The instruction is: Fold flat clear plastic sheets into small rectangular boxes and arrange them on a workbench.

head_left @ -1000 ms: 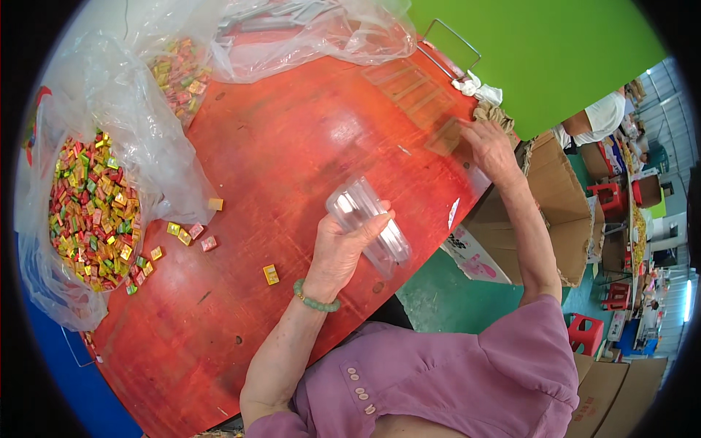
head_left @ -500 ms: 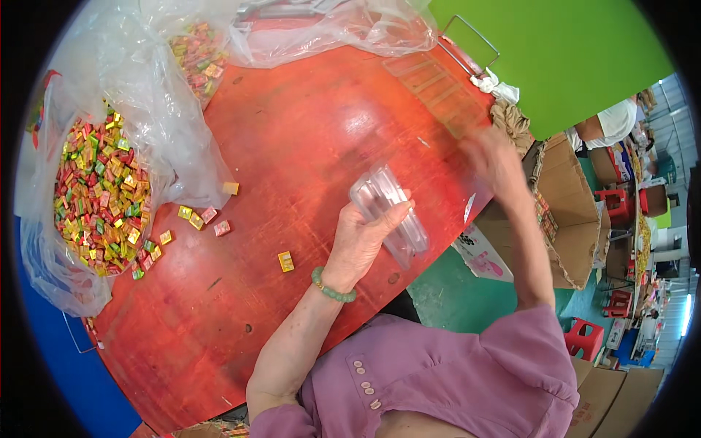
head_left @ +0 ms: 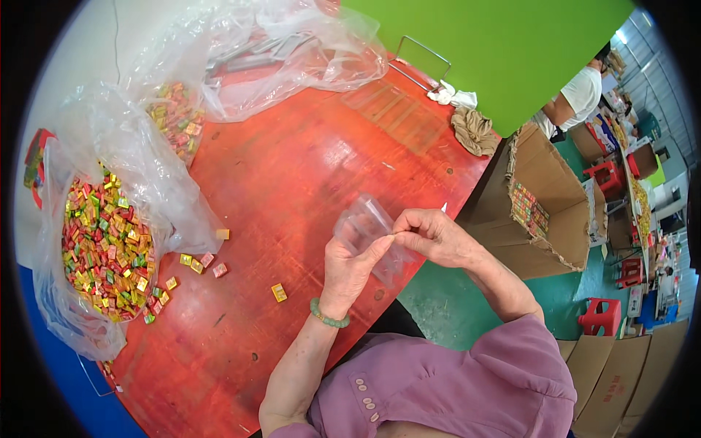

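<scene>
Clear tray (head_left: 369, 220) is held tight in the left hand (head_left: 346, 274) over the red table (head_left: 277, 182), long side slanting down rightward. The right hand (head_left: 437, 238) pinches at its right side; I can't tell on what.

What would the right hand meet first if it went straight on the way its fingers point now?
Probably the left hand, at its thumb tip, or the clear plastic container it holds; their depth order is unclear.

Stretches mid-frame as a red table (head_left: 248, 306). Bears clear bags (head_left: 157, 171) upper left, loose blocks (head_left: 196, 266) mid-left, brown cloth (head_left: 473, 133) upper right.
</scene>
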`<state>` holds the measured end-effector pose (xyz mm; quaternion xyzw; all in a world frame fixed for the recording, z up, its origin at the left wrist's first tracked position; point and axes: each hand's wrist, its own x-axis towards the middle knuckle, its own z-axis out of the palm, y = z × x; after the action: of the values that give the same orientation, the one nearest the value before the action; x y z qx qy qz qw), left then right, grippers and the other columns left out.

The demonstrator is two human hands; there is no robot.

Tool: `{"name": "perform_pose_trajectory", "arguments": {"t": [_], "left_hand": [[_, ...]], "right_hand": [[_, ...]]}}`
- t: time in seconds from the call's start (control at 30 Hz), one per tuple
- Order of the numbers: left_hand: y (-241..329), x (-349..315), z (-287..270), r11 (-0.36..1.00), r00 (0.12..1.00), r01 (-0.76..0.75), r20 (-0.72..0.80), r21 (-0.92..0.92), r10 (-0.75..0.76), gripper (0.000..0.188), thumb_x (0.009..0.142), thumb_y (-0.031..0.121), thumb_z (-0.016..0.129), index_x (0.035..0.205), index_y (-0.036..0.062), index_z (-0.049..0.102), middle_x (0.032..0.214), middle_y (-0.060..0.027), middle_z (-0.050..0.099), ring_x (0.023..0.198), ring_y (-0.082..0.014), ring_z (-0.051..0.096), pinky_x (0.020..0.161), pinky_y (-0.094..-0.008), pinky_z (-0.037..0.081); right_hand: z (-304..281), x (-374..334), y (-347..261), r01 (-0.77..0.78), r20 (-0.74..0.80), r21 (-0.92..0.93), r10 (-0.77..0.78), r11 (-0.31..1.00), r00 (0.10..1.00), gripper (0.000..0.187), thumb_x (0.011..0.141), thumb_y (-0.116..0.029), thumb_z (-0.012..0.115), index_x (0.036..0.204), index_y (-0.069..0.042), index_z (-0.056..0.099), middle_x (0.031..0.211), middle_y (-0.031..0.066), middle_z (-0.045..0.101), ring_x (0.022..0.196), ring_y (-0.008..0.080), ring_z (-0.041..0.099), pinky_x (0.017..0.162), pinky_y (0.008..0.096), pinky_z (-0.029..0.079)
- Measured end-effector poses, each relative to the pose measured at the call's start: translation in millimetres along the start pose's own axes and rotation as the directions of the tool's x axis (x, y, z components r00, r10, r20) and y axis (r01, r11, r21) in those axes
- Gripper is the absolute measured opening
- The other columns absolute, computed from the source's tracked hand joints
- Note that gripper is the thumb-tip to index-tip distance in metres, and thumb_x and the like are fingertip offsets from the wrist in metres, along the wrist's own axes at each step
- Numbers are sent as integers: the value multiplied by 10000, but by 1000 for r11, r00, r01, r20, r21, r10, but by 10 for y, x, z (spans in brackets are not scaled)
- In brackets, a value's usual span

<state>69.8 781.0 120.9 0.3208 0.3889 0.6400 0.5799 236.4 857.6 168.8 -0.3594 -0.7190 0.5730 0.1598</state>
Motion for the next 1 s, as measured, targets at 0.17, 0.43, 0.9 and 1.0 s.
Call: {"name": "perform_pose_trajectory", "arguments": {"t": [0.17, 0.43, 0.9, 1.0], "left_hand": [[-76, -9, 7, 998, 998, -49, -29, 32, 50, 245, 843, 74, 704, 1036, 48, 555, 970, -6, 593, 844, -79, 576, 744, -237, 491], [48, -22, 19, 999, 996, 37, -82, -7, -37, 251, 815, 75, 704, 1021, 39, 566, 920, -11, 610, 837, -81, 579, 746, -243, 485], [-22, 4, -78, 993, 993, 97, 73, -74, -92, 251, 878, 78, 614, 1107, -20, 583, 984, -89, 648, 912, -160, 625, 812, -308, 515], [-11, 22, -116, 984, 989, 114, 112, -134, -100, 257, 885, 114, 628, 1102, -17, 587, 989, -88, 644, 905, -169, 627, 803, -307, 520]], "right_hand": [[108, -15, -13, 69, 11, -99, -68, 993, 998, 88, 893, -87, 592, 858, -6, 584, 730, 20, 549, 679, 88, 492, 591, 268, 415], [162, -3, 154, 40, 94, 214, -62, 976, 994, 113, 900, -117, 629, 843, -27, 595, 751, -28, 565, 703, 53, 483, 617, 248, 415], [-170, -83, -6, 15, -29, 57, -14, 998, 999, 161, 813, -87, 729, 711, -32, 618, 648, -46, 562, 634, 24, 472, 556, 218, 375], [-104, -54, -38, 42, -44, 6, -42, 999, 998, 161, 823, -94, 723, 717, -38, 616, 644, -47, 556, 629, 24, 461, 551, 224, 370]]}}
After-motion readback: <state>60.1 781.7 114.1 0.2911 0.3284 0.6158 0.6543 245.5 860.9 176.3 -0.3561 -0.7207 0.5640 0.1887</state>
